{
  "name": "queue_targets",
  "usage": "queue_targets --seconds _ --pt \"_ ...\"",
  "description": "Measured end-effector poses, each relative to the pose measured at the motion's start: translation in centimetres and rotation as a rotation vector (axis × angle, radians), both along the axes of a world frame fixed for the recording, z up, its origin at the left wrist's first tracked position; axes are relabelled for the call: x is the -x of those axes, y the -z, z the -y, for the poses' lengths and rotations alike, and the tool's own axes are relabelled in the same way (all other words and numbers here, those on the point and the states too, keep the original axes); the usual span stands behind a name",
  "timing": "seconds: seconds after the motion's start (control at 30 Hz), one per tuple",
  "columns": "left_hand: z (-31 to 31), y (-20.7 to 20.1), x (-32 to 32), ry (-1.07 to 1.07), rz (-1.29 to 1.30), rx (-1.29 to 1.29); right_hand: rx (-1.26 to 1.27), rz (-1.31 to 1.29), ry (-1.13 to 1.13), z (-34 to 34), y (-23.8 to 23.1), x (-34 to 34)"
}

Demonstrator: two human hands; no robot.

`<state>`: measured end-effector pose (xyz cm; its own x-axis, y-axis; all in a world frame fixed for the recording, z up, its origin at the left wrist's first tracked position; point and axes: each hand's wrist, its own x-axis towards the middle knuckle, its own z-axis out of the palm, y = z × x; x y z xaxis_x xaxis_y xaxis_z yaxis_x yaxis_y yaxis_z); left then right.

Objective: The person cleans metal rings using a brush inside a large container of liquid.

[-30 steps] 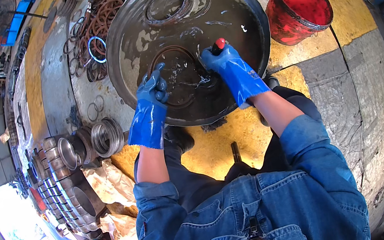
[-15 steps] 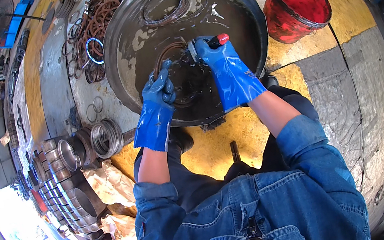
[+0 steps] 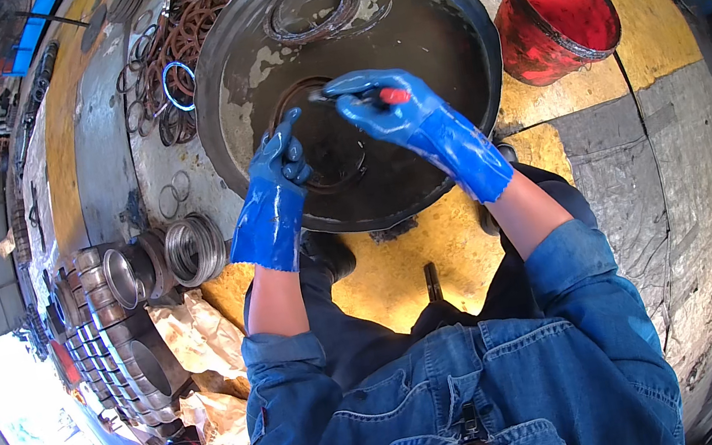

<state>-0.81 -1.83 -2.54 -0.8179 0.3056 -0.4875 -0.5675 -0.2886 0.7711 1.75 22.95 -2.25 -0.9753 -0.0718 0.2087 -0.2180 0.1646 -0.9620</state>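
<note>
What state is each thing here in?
Brown ring: held, seemingly partly submerged
Left hand: gloved, closed on ring
Red-ended tool: held, tip pointing left
Right hand: gloved, closed around tool
Basin: holding dark liquid
Red bucket: open, stained
Rusty rings: heaped beside basin
Brown paper: crumpled

Red bucket (image 3: 525, 45), crumpled brown paper (image 3: 197, 334)

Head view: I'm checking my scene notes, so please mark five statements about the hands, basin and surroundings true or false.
1. The left hand holds a brown ring. True.
2. Both hands are bare. False: they wear blue gloves.
3. The right hand holds a red-ended tool over the basin. True.
4. The red bucket stands left of the basin. False: the bucket is on its right.
5. Rusty rings lie heaped inside the bucket. False: they lie outside it, beside the basin.
</note>
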Motion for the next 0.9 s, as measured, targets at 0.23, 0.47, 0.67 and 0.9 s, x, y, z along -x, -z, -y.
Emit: queue_targets --seconds 0.23,0.47,0.67,0.9 --pt "-1.2 -0.9 -0.9 0.063 0.001 -0.068 -0.179 -0.08 0.158 -0.7 0.5 0.6" --pt "-1.6 -1.9 -0.9 -0.002 -0.104 -0.067 -0.266 0.485 0.054 -2.2 5.0 0.4" --pt "-2.2 -2.5 -0.7 -0.043 -0.111 0.077 -0.075 0.728 -0.23 -0.7 3.7 -1.9" --pt "-3.4 -2.7 -1.5 0.025 -0.114 0.277 -0.605 -0.416 0.032 -0.8 1.1 -0.9"
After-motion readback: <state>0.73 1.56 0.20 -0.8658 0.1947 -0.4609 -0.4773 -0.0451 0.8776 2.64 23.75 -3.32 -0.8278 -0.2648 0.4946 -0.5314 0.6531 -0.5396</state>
